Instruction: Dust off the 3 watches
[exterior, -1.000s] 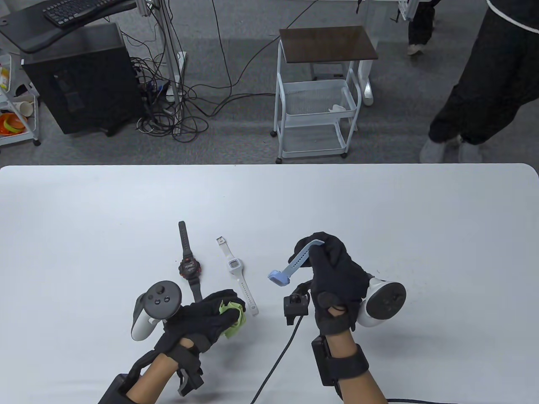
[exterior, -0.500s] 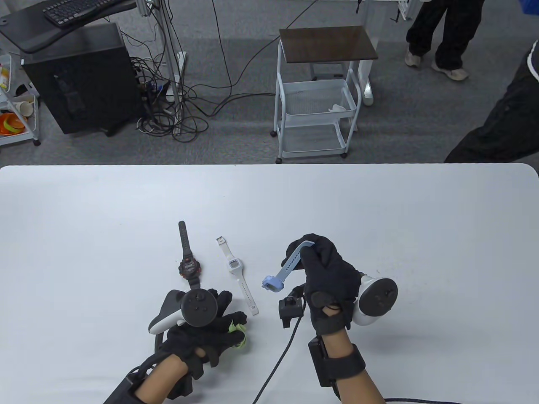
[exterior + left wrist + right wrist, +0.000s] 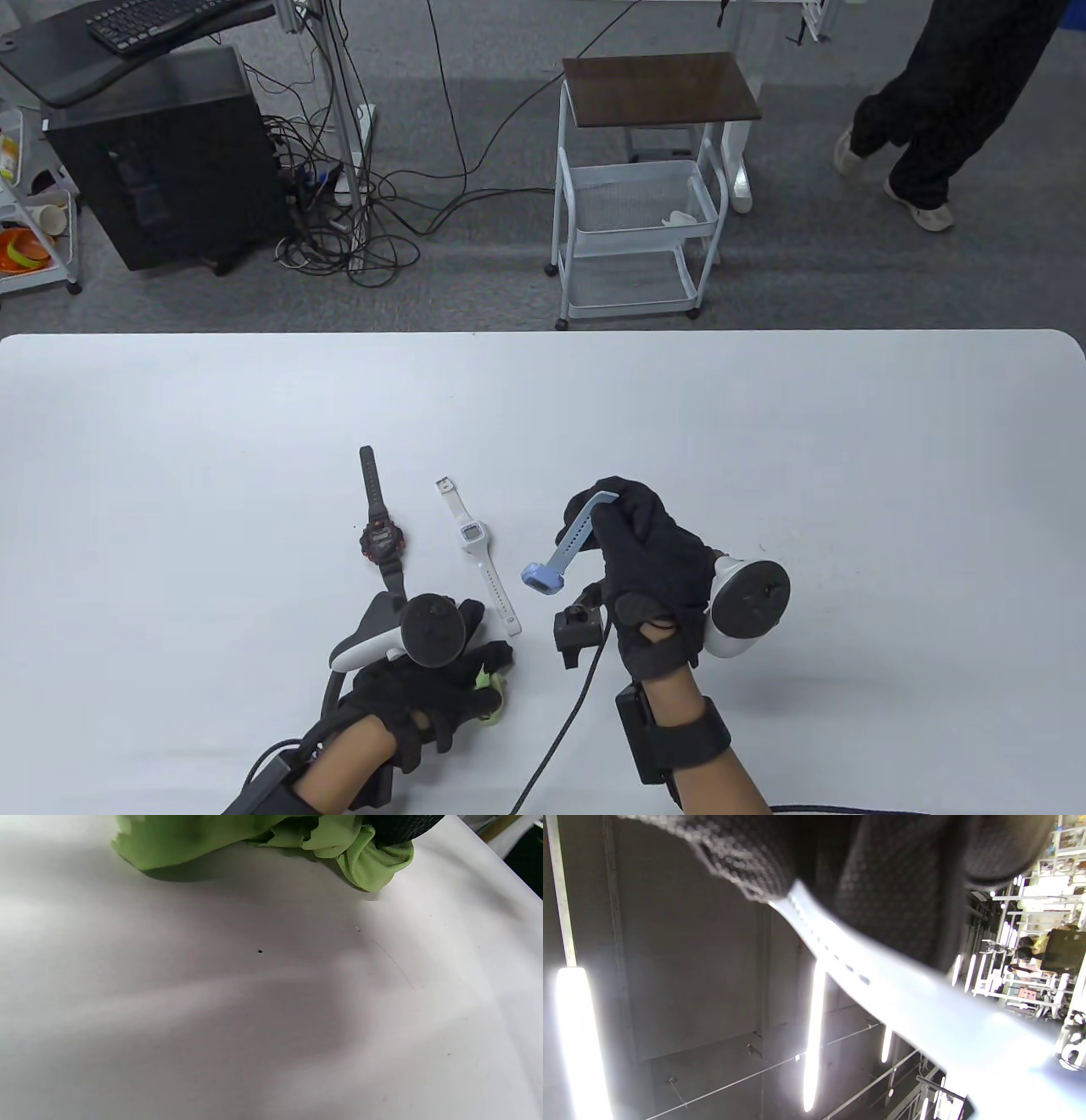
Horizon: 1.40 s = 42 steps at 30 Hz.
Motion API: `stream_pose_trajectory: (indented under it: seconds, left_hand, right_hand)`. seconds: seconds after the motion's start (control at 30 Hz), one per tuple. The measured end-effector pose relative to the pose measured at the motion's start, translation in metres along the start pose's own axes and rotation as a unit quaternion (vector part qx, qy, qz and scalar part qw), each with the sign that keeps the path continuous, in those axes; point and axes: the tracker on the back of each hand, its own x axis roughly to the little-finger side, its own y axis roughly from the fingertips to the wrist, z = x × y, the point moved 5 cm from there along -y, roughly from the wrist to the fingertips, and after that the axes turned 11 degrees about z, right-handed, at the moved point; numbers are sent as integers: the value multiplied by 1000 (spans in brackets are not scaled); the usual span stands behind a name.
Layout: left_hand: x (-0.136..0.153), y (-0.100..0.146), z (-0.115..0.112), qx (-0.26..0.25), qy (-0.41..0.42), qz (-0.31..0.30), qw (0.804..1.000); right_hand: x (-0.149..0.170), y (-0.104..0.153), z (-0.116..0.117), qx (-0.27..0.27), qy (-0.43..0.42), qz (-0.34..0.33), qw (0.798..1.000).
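Observation:
My right hand (image 3: 632, 531) grips the strap of a light blue watch (image 3: 560, 548), held above the table with its case hanging down to the left. The right wrist view shows that pale strap (image 3: 882, 984) running under my gloved fingers (image 3: 882, 878). My left hand (image 3: 441, 679) is turned palm down near the table's front and holds a bunched green cloth (image 3: 488, 692); the left wrist view shows the green cloth (image 3: 254, 840) touching the table. A black and red watch (image 3: 380, 535) and a white watch (image 3: 479, 552) lie flat between the hands.
The white table (image 3: 806, 467) carries a black cable (image 3: 551, 747) running to my right wrist. Beyond the far edge stand a white trolley (image 3: 645, 195) and a black computer case (image 3: 161, 153). A person's legs (image 3: 942, 110) are at the far right.
My left hand has rolled palm down and drawn the green cloth toward the front edge. My right hand has drifted slightly left with the blue watch. The person behind moved away.

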Motion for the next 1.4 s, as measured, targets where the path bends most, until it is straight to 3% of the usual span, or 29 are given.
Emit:
stream_pose_trajectory:
  seconds: [0.2, 0.53, 0.77, 0.93, 1.07, 1.4]
  left_hand:
    - [-1, 2, 0, 14, 3, -4, 1000]
    - [-7, 9, 9, -8, 29, -42, 999]
    - [-7, 27, 33, -95, 102, -92, 986]
    - [-2, 41, 51, -175, 186, -126, 959]
    - [0, 50, 59, -203, 234, -157, 938]
    - [-4, 67, 70, -274, 222, -182, 918]
  right_hand:
    - [1, 1, 3, -7, 0, 0, 1000]
    - [-1, 1, 4, -9, -1, -2, 1000]
    - [-1, 1, 5, -11, -3, -4, 1000]
    - [-1, 3, 11, -22, -3, -4, 1000]
    - [-2, 5, 17, -33, -4, -6, 999]
    - [-7, 13, 33, -54, -27, -20, 998]
